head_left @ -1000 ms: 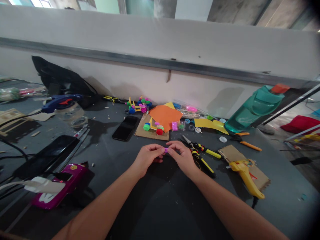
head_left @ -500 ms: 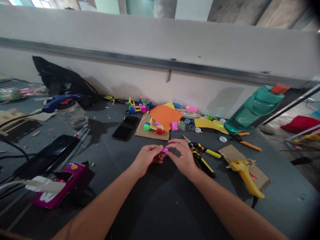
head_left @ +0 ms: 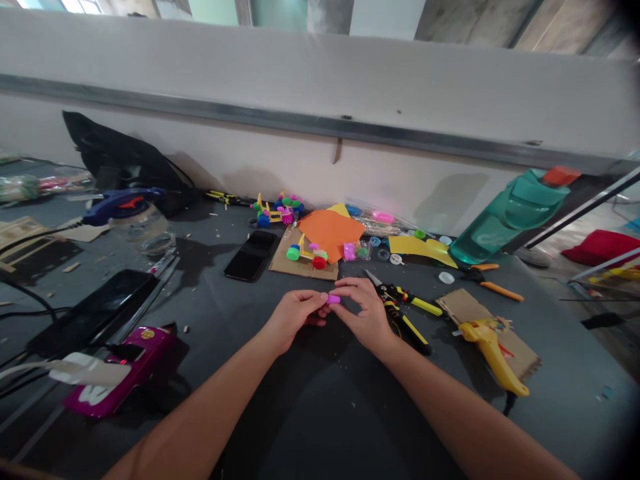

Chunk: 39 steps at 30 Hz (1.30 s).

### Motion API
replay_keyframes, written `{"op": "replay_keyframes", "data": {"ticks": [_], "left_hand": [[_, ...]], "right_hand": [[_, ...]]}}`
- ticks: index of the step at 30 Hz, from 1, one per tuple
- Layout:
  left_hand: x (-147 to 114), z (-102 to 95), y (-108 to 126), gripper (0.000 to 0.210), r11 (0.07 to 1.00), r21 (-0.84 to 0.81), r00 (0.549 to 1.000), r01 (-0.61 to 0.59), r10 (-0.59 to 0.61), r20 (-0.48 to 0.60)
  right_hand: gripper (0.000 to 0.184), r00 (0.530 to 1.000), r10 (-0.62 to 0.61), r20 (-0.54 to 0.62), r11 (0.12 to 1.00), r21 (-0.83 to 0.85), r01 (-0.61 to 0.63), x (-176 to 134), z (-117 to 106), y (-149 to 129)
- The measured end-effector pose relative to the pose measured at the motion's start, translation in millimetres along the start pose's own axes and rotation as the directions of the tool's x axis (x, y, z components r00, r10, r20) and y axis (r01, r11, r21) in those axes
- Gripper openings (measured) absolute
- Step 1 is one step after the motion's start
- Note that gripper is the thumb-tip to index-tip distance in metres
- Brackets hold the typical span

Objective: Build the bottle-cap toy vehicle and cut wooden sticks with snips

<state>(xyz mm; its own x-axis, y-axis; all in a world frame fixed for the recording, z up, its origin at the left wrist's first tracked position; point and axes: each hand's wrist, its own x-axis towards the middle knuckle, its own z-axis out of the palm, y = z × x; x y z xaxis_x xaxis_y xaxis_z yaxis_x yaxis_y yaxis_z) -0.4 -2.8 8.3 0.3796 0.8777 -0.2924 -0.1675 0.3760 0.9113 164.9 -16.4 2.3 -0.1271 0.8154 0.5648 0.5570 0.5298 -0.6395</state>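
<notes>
A small purple piece [head_left: 333, 299], perhaps soft clay, is pinched between both hands above the dark table. My left hand [head_left: 295, 320] grips its left side with thumb and forefinger, the other fingers curled beneath. From the right, my right hand [head_left: 365, 313] holds the piece between thumb and fingertips. Just beyond lies a cardboard square [head_left: 295, 267] with a small toy vehicle [head_left: 307, 255] on it, with a yellow frame and green and red wheels. Beside the toy is a small purple packet [head_left: 349, 251]. Pliers with yellow-black handles [head_left: 407, 327] lie close to my right hand.
A black phone [head_left: 251, 255] lies left of the cardboard. At right are a yellow glue gun [head_left: 493, 353], orange-handled pliers [head_left: 500, 290] and a teal bottle [head_left: 505, 220]. On the left stand a magenta power strip [head_left: 135, 373] and a blue glue gun [head_left: 125, 203]. Orange paper [head_left: 333, 232] lies behind.
The purple piece has turned slightly between the fingertips, and more of it shows. Both hands stay in nearly the same place.
</notes>
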Motion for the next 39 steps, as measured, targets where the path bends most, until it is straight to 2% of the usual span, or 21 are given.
{"op": "replay_keyframes", "data": {"ticks": [8, 11, 15, 21, 35, 39], "left_hand": [[-0.4, 0.5, 1.3, 0.026, 1.000, -0.022, 1.000, -0.002, 0.001, -0.018], [-0.1, 0.5, 1.1, 0.027, 0.999, -0.035, 0.999, -0.012, 0.011, -0.031], [0.0, 0.9, 0.6, 0.025, 1.000, -0.024, 1.000, -0.007, 0.007, -0.030], [-0.3, 1.7, 1.0, 0.023, 1.000, -0.007, 1.000, -0.001, 0.001, -0.029], [-0.8, 4.4, 3.0, 0.025, 0.998, 0.059, 0.999, -0.003, 0.006, -0.041], [-0.2, 2.8, 1.8, 0.024, 0.998, 0.064, 1.000, 0.003, -0.001, -0.028]], "right_hand": [[0.015, 1.000, 0.016, 0.001, 0.999, 0.051, -0.016, -0.1, -1.9, -1.7], [0.009, 0.994, 0.106, -0.005, 0.987, 0.124, -0.104, 0.4, -3.1, -0.3], [0.010, 0.973, 0.230, 0.003, 0.947, 0.229, -0.225, 0.6, -1.6, 5.0], [0.011, 0.963, 0.266, 0.026, 0.924, 0.279, -0.263, 0.3, 1.0, 8.4], [0.007, 0.974, 0.226, 0.033, 0.954, 0.196, -0.228, -0.4, 1.9, 3.9], [0.028, 0.995, 0.086, 0.041, 0.992, 0.091, -0.090, -1.1, 0.0, 1.3]]}}
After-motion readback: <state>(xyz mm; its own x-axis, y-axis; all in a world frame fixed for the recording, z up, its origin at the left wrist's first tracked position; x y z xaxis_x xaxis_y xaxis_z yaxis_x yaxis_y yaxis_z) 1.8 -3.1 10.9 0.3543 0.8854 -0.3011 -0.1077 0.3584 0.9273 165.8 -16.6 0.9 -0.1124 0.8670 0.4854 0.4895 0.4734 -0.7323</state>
